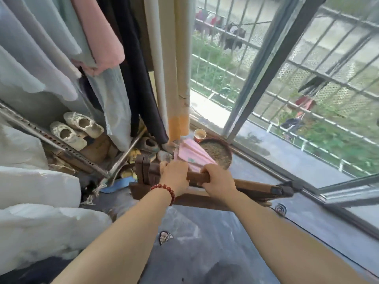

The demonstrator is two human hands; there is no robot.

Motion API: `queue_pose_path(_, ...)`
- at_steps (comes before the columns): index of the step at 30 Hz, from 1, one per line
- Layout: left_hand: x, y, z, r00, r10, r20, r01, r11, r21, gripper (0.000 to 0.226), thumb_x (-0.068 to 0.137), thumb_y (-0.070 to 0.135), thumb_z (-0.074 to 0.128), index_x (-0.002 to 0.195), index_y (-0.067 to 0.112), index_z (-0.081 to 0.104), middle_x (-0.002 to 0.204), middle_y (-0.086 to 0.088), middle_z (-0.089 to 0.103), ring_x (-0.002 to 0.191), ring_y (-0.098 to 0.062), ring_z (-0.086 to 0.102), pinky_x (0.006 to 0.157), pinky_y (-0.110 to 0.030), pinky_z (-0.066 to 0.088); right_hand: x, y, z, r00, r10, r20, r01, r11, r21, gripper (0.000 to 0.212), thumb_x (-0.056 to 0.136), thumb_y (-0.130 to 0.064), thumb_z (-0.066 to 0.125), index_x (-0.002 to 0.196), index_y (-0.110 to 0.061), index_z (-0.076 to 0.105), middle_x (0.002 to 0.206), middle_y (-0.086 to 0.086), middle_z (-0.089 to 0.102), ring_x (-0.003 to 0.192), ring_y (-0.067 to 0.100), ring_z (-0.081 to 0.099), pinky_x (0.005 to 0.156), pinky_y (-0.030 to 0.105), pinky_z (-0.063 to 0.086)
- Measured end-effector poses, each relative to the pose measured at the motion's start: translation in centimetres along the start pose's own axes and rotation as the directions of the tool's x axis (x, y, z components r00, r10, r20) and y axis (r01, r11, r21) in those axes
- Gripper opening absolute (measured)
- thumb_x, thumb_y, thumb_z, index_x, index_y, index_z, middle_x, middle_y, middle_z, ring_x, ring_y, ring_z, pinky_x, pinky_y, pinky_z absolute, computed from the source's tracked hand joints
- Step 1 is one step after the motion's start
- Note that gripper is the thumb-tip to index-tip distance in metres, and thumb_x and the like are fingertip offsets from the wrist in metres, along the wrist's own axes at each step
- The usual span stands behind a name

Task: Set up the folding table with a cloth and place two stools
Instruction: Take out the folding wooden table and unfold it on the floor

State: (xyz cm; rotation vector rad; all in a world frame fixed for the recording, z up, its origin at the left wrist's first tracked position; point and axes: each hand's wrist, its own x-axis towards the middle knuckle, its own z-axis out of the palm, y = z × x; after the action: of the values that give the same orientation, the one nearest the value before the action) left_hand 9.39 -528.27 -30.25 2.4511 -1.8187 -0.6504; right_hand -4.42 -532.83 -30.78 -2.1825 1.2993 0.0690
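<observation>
Left hand (174,178) and right hand (220,182) both curl round upper edge of folded folding table (254,186), near window. Judged rigid wood, fairly heavy; grip edge wider for balance.

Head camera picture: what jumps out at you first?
Two bare arms reach down the middle, where the left hand and right hand grip a folded brown wooden frame low by the window. Just behind it lies a folded pink cloth beside a round brown dish. A big barred window fills the right side.
</observation>
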Motion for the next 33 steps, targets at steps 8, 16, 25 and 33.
queue_pose_path(8,-4.0,13.5,5.5,0.975,0.183,0.130,-0.196,0.976,0.096,0.019,0.081,0.017,0.053,0.091,0.030,0.062,0.097,0.007,0.063,0.104,-0.019,0.054,0.103,-0.046,0.023,-11.0,12.0,-0.8,0.970,0.244,-0.002,-0.241,0.961,0.133,0.023,0.074,-0.013,0.060,0.083,-0.031,0.048,0.097,-0.002,0.060,0.096,0.021,0.056,0.073,0.029,0.040)
queue_pose_path(16,-11.0,24.2,12.3,0.941,0.261,0.214,-0.289,0.951,0.109,0.024,0.079,0.018,0.053,0.099,0.029,0.060,0.106,0.006,0.062,0.111,-0.020,0.052,0.099,-0.040,0.022,-22.4,22.0,0.0,0.933,0.354,-0.059,-0.343,0.928,0.148,0.025,0.075,-0.017,0.060,0.098,-0.029,0.062,0.105,0.001,0.062,0.101,0.023,0.058,0.078,0.029,0.042)
queue_pose_path(25,-18.0,30.0,17.5,0.921,0.244,0.303,-0.261,0.965,0.018,0.014,0.085,0.022,0.050,0.089,0.030,0.060,0.098,0.007,0.065,0.104,-0.019,0.057,0.105,-0.044,0.026,-31.6,26.7,1.1,0.902,0.428,-0.052,-0.415,0.895,0.162,0.026,0.077,-0.011,0.058,0.098,-0.025,0.063,0.104,0.003,0.064,0.101,0.025,0.058,0.084,0.034,0.047)
queue_pose_path(33,-21.9,32.2,19.3,0.878,0.321,0.355,-0.345,0.939,0.004,0.015,0.084,0.025,0.054,0.098,0.028,0.061,0.101,0.005,0.066,0.105,-0.022,0.058,0.095,-0.040,0.026,-37.3,27.4,1.7,0.867,0.496,-0.058,-0.485,0.864,0.138,0.032,0.077,-0.008,0.058,0.104,-0.023,0.063,0.107,0.003,0.063,0.103,0.024,0.056,0.086,0.030,0.042)
